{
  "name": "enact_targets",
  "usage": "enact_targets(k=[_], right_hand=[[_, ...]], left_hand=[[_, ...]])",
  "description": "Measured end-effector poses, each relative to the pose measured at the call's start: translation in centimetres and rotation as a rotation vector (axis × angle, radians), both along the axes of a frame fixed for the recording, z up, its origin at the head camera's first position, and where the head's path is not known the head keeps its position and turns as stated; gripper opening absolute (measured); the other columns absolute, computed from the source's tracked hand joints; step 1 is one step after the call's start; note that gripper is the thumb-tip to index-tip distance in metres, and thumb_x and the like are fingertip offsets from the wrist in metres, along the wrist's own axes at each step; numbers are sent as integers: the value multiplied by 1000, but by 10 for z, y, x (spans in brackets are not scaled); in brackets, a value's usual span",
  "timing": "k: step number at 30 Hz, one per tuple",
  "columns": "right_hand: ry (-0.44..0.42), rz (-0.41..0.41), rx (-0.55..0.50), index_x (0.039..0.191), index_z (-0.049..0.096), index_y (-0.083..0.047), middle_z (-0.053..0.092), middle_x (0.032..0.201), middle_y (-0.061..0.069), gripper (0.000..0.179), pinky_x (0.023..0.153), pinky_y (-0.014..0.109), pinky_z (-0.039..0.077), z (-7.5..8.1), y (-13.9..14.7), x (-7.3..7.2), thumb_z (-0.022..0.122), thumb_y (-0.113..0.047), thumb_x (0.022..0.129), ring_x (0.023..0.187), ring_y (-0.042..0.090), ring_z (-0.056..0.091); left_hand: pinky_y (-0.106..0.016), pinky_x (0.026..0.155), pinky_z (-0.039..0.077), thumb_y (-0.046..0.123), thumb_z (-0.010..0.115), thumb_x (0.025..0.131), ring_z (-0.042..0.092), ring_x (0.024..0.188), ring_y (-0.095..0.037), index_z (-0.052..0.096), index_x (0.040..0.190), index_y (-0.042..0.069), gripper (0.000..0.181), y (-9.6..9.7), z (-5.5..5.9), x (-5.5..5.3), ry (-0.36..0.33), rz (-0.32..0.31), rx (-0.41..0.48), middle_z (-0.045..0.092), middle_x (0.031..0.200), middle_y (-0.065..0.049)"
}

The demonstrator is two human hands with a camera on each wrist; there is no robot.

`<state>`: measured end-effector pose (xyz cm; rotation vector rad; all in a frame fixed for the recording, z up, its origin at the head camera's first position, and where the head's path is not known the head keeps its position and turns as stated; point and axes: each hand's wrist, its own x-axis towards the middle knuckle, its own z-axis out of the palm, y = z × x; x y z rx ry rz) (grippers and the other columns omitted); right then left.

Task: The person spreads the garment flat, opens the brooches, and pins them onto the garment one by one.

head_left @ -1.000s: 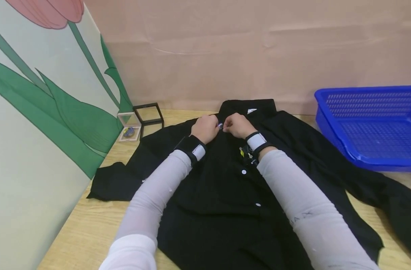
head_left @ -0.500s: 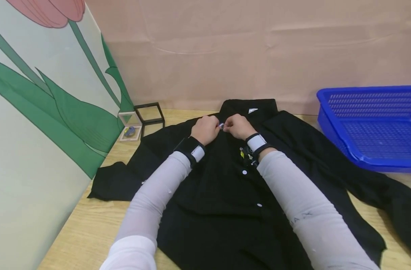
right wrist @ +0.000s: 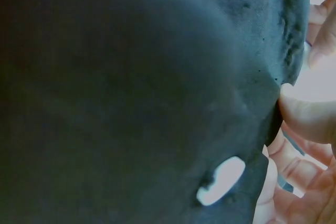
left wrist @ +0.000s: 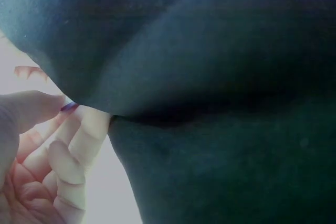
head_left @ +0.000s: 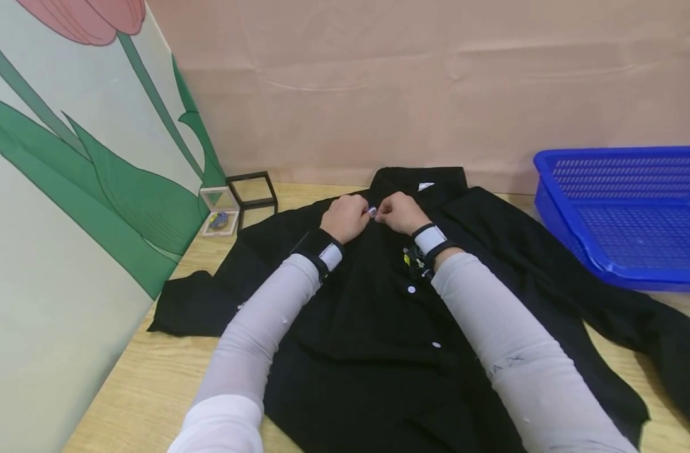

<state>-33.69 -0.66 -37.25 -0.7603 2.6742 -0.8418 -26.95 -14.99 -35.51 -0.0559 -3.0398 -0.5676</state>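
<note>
A black shirt (head_left: 373, 314) lies spread on the table, collar away from me, with white buttons down its front. My left hand (head_left: 345, 218) is at the shirt's upper front, just below the collar. Between its thumb and fingers it pinches a small shiny blue-and-silver piece (head_left: 372, 212), whose bluish edge shows by the thumb in the left wrist view. Close beside it, my right hand (head_left: 400, 212) pinches the shirt's front edge. In the right wrist view, the right thumb (right wrist: 304, 116) presses on the cloth, above a white button (right wrist: 223, 182).
To the left, a small pale open box (head_left: 219, 231) holds a blue-and-yellow trinket (head_left: 218, 220). A black open frame box (head_left: 257, 204) stands beside it. At right is a blue plastic basket (head_left: 571, 236), with a shirt sleeve (head_left: 605, 308) running in front.
Both hands stay at the same spot below the collar. The shiny piece between them shows slightly more, and the view has shifted a little.
</note>
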Motion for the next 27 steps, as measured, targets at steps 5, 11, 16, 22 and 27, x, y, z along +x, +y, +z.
enact_targets(k=[5,11,16,22,27], right_hand=[[-27,-33,43,87,73,0,62,72,7,15,61,29,40,1,-2,-1,66,-12,94,69,21,54],[-28,-46,63,83,72,-1,61,71,6,16,58,28,40,-3,-1,-6,67,-13,93,67,21,54],[-32,-11,73,84,71,0,62,74,7,15,61,29,41,-3,-1,-7,66,-12,93,70,21,54],[-38,58,42,96,68,3,66,90,15,10,72,34,43,1,3,-8,65,-7,94,83,26,56],[-59,58,-36,111,66,3,66,93,18,20,70,31,44,-2,6,-13,65,-8,94,81,24,58]], left_hand=[[-26,54,39,27,59,100,58,67,-18,74,89,10,25,-1,1,1,1,-9,10,58,71,-2],[-26,54,40,28,61,99,58,66,-17,76,92,11,24,-4,-1,0,3,-14,34,59,71,-2],[-25,55,41,28,61,99,58,67,-16,76,96,10,24,-5,-1,-1,-26,-7,76,62,73,-3],[-24,57,42,25,60,99,58,70,-16,74,99,8,23,-8,4,-1,-45,-11,97,66,82,-4],[-27,64,44,25,58,100,59,77,-17,73,102,7,23,-8,9,-3,-53,-22,67,68,90,-6]])
